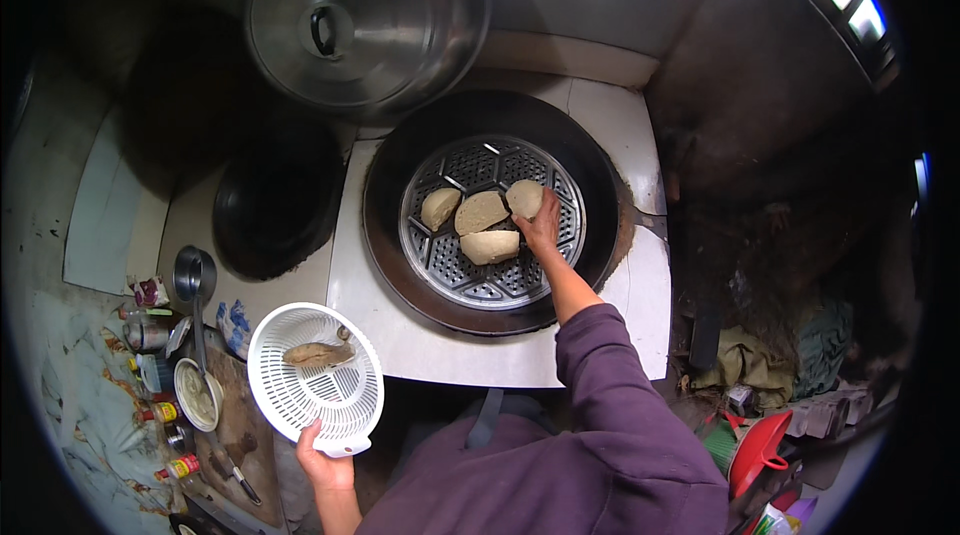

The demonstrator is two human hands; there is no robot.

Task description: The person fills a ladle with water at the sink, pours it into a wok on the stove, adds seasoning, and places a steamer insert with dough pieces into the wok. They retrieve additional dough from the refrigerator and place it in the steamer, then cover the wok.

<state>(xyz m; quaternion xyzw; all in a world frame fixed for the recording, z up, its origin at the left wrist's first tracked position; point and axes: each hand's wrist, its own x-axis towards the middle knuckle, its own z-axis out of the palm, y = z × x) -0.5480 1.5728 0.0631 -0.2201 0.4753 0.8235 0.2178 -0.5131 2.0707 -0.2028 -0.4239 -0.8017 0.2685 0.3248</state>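
Observation:
My left hand [325, 458] grips the rim of a white plastic basket [274, 373] near its handle. Inside the basket lie a long brownish piece of food [319, 355], perhaps a sweet potato, and a small dark round bit [343, 332]. My right hand [543, 223] has its fingers around a pale steamed bun piece [524, 198] on a perforated metal steaming rack [489, 293]. Beside it on the rack rest a large cut bun piece [480, 213], another with its flat face up [490, 247], and a third [439, 208] at the left. The rack sits inside a big dark wok [420, 302].
A large metal lid [360, 24] leans behind the wok. Left stand a second dark wok [274, 212], a ladle [195, 276], a bowl [198, 394] and several seasoning bottles [161, 412]. A knife [232, 471] lies on a wooden board [251, 422]. At right is a red plastic container [757, 452].

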